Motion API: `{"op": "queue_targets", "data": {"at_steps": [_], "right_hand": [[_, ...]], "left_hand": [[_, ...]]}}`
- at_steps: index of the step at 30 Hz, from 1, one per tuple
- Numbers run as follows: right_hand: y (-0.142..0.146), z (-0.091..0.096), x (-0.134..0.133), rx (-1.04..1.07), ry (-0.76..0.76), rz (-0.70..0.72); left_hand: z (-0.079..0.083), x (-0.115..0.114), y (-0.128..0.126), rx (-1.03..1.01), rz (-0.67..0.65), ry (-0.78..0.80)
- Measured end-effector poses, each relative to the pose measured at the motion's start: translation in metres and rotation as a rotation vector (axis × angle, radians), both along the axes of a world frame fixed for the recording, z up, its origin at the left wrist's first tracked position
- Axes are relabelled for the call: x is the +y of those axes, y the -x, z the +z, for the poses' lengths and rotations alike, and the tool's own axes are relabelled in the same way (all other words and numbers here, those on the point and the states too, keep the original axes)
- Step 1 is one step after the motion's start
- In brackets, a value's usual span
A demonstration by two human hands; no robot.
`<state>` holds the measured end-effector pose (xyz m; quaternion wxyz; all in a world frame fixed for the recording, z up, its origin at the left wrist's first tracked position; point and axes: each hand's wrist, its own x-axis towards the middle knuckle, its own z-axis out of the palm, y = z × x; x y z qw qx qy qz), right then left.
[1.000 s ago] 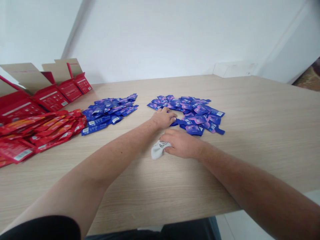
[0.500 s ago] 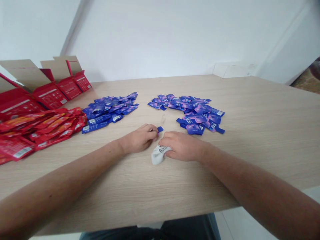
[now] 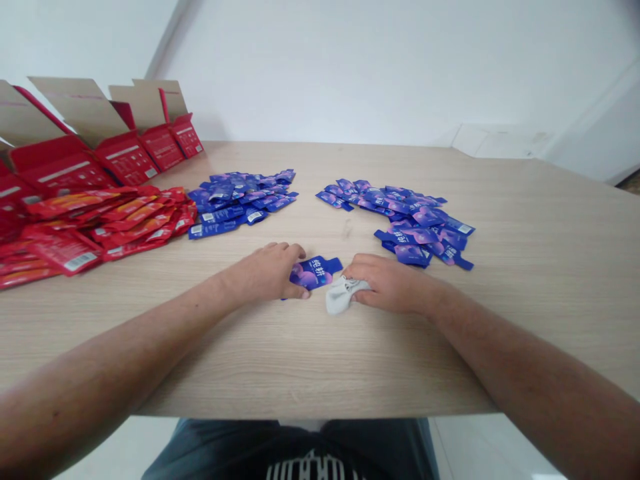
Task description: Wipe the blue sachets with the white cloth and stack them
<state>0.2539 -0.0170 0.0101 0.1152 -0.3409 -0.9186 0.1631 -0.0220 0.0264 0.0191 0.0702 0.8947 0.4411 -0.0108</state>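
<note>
A blue and purple sachet point(image 3: 315, 272) lies face up on the table, its narrow tab pointing right. My left hand point(image 3: 273, 272) grips its left end, thumb on the near edge and fingers at the far edge; that end is partly hidden under the palm. Just to the right, my right hand point(image 3: 387, 281) is closed round a bunched whitish cloth point(image 3: 341, 295), which hangs out on the left side of the fingers close to the sachet. Beyond my hands are two piles of similar blue sachets, one to the left point(image 3: 240, 200) and one to the right point(image 3: 410, 217).
Red sachets point(image 3: 115, 220) are heaped at the left of the wooden table point(image 3: 310, 360). Behind them stands a row of red cartons point(image 3: 125, 157) with raised flaps. A white box-like fitting point(image 3: 500, 141) sits against the wall at the back right.
My left hand has loosened from its curled pose, so most of the sachet now shows. The right hand still holds the cloth. The camera view has shifted, moving the whole table in the picture.
</note>
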Motion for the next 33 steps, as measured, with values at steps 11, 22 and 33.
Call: {"op": "queue_targets", "data": {"at_steps": [11,22,33], "right_hand": [[-0.001,0.0,0.0,-0.011,-0.007,0.009],[-0.006,0.016,-0.008,-0.056,0.007,0.036],[0.026,0.003,-0.014,-0.051,-0.149,-0.053]], "left_hand": [[0.005,0.01,0.004,-0.179,0.083,0.403],[-0.007,-0.001,-0.011,-0.193,0.06,0.27],[-0.014,-0.014,-0.027,-0.219,0.025,0.236]]}}
